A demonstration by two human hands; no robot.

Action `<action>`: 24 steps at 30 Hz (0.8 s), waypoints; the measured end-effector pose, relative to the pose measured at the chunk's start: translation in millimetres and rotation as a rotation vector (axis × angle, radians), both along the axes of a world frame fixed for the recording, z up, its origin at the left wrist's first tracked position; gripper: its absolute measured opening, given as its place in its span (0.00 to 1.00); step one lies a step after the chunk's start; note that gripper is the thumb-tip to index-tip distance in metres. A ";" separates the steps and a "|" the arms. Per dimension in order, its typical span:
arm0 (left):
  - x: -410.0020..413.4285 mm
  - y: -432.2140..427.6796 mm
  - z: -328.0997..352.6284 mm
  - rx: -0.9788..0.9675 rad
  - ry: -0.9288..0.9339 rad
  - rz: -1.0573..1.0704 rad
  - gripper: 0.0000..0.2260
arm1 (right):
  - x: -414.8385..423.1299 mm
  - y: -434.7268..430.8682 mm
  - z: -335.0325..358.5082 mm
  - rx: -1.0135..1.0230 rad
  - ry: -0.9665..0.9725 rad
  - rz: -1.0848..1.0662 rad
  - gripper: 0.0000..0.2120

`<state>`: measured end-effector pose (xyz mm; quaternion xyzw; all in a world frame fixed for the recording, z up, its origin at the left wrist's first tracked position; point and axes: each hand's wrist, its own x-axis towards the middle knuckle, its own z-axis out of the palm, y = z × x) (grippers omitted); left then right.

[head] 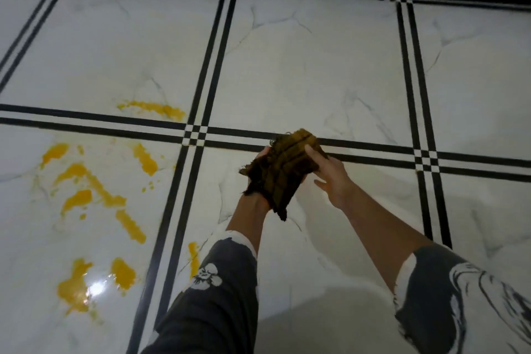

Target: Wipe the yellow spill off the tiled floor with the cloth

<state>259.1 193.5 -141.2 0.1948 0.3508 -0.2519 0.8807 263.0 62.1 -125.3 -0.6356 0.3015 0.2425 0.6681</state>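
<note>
Preparation step. Left hand (261, 156) and right hand (330, 178) both grip the folded cloth (284, 172) above the tiled floor (316, 66). Yellow spill (76, 171) lies unwiped, left of the hands. Next, judged: carry cloth left and press down.

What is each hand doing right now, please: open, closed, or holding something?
Left hand: mostly hidden under the cloth, fingers curled round its edge, holding it.
Right hand: holding the cloth's other edge with its fingers, thumb free.
</note>
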 end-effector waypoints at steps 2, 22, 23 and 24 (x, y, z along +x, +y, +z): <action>-14.7 19.1 35.5 0.155 0.010 -0.098 0.28 | -4.8 14.2 34.5 0.002 -0.020 -0.128 0.17; -198.1 202.6 557.8 0.978 0.114 -0.167 0.20 | -149.3 172.5 523.5 0.086 0.258 -0.089 0.13; -201.1 212.0 570.2 0.992 0.098 -0.167 0.20 | -153.9 180.1 533.1 0.061 0.272 -0.076 0.10; -203.9 223.2 579.4 1.010 0.090 -0.173 0.20 | -158.7 188.8 537.7 0.039 0.280 -0.074 0.09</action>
